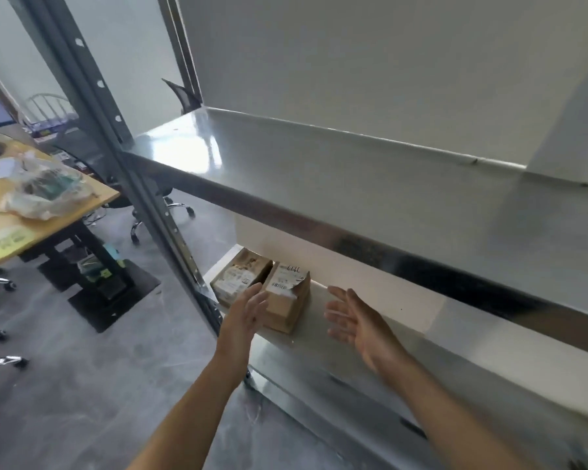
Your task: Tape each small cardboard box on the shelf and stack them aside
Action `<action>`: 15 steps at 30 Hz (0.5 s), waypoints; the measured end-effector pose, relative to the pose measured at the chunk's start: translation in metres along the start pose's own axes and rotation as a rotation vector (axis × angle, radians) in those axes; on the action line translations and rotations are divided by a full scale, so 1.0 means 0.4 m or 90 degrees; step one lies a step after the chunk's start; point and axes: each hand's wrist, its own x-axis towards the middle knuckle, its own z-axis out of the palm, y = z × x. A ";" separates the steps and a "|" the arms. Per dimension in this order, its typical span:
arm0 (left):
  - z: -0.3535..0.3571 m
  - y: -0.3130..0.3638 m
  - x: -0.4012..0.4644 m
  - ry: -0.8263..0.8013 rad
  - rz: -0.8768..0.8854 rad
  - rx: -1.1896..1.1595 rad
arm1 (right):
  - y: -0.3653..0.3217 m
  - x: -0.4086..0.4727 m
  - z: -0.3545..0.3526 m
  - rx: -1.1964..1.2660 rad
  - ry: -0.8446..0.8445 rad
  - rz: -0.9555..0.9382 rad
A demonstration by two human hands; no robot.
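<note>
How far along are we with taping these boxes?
Nothing looks done: two small boxes, the left box and the right box, sit side by side on the lower shelf, unstacked. Left hand and right hand reach open toward the right box. No tape in view; taping and stacking remain.

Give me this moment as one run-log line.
left hand: open, beside right box | right hand: open, apart | left box: untouched | lower shelf: two boxes side by side

Two boxes crowd the lower shelf's 9 o'clock end beside the post; toward 3 o'clock it lies bare, the upper shelf overhanging close at 12.
</note>
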 end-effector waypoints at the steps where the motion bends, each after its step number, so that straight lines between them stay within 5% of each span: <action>1: -0.007 0.005 0.028 -0.020 -0.008 0.009 | 0.000 0.015 0.019 -0.004 0.014 0.001; 15: -0.083 -0.011 0.218 -0.100 -0.087 0.093 | 0.020 0.190 0.204 -0.229 0.135 0.040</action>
